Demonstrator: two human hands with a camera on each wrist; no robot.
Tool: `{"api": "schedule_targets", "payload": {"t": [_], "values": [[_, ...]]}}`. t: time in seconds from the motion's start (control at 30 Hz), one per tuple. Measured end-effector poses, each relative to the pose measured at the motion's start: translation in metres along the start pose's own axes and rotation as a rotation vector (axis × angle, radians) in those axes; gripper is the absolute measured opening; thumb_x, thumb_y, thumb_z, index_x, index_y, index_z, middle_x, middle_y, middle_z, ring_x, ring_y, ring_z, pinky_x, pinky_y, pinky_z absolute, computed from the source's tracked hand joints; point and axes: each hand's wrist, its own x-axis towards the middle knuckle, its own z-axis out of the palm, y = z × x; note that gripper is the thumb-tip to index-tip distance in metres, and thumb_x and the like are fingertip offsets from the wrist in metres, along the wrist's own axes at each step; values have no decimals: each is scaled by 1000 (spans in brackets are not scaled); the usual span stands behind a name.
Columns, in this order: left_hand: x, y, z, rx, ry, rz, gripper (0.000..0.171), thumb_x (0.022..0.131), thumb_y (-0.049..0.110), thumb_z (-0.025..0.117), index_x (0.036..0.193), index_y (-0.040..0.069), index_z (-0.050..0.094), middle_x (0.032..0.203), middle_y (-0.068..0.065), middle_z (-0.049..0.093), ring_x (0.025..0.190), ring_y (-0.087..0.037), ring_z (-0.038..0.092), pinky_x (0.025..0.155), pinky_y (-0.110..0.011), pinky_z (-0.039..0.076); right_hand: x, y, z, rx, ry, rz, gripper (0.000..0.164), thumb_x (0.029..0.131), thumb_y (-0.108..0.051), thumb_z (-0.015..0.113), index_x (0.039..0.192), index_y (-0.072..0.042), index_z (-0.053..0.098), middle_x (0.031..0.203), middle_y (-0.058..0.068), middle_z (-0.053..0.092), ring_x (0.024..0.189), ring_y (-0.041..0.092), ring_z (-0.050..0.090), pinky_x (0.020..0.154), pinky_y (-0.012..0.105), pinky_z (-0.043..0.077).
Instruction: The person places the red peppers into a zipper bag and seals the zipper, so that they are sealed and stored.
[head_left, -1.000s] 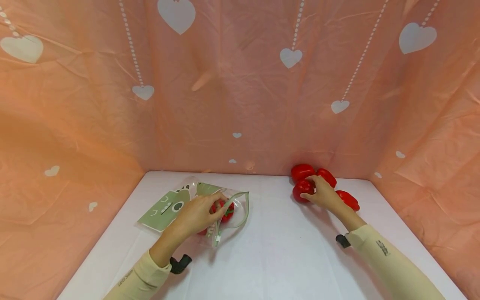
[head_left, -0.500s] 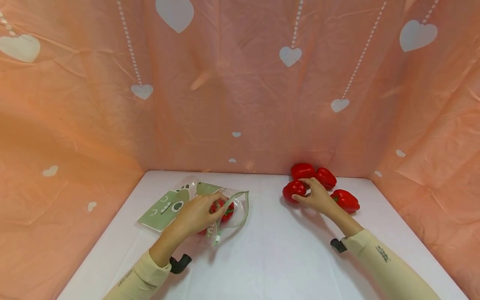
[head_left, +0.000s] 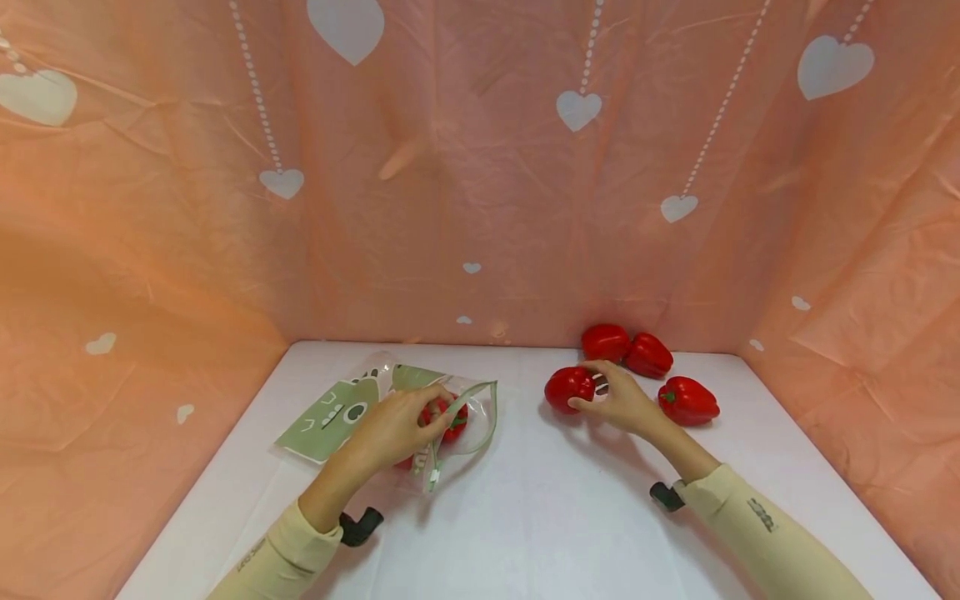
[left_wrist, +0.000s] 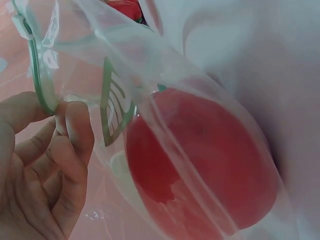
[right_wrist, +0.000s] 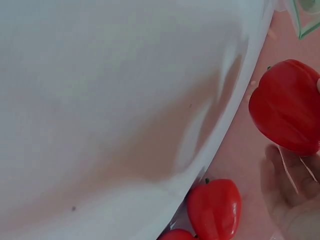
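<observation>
My left hand [head_left: 401, 427] pinches the green zip edge of a clear plastic zip bag [left_wrist: 107, 45] with a green cartoon print, keeping its mouth raised. Inside the bag lies a red bell pepper [left_wrist: 200, 160], and a red part of another shows near the mouth in the left wrist view. My right hand [head_left: 624, 403] grips a second red bell pepper [head_left: 568, 390] between thumb and fingers, to the right of the bag's mouth. In the right wrist view this pepper [right_wrist: 287, 105] is seen from the side, with fingers below it.
Two red bell peppers [head_left: 604, 342] [head_left: 648, 356] lie against the back wall at the right. Another bell pepper [head_left: 688, 401] lies nearer, beside my right wrist. A pink cloth [head_left: 480, 208] with white hearts encloses the white table [head_left: 517, 517] at back and sides.
My right hand has moved left with its bell pepper, away from the other peppers and closer to the bag. The left hand and bag stay put.
</observation>
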Motion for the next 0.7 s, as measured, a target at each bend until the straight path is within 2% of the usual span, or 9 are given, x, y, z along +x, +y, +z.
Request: {"api": "schedule_targets", "payload": {"t": [0.2, 0.33, 0.7], "values": [[1, -2, 1, 0, -2, 5, 20, 99, 19, 75, 118, 16, 75, 81, 16, 66, 66, -3, 55, 63, -27, 47, -2, -6, 4, -9, -9, 0, 66, 88, -24, 89, 141, 2, 60, 117, 16, 68, 105, 34, 62, 80, 36, 56], [0, -3, 0, -3, -5, 13, 19, 99, 19, 75, 118, 16, 74, 82, 16, 67, 68, -2, 56, 64, -27, 48, -3, -8, 8, 17, -17, -18, 63, 88, -22, 89, 138, 3, 62, 109, 12, 68, 100, 31, 63, 78, 33, 54], [0, -2, 0, -7, -10, 19, 18, 99, 19, 75, 117, 16, 74, 81, 14, 67, 65, -2, 54, 61, -27, 46, -9, -20, 21, 127, -66, -6, 60, 89, -22, 88, 136, 3, 63, 114, 14, 72, 99, 26, 70, 85, 33, 59]]}}
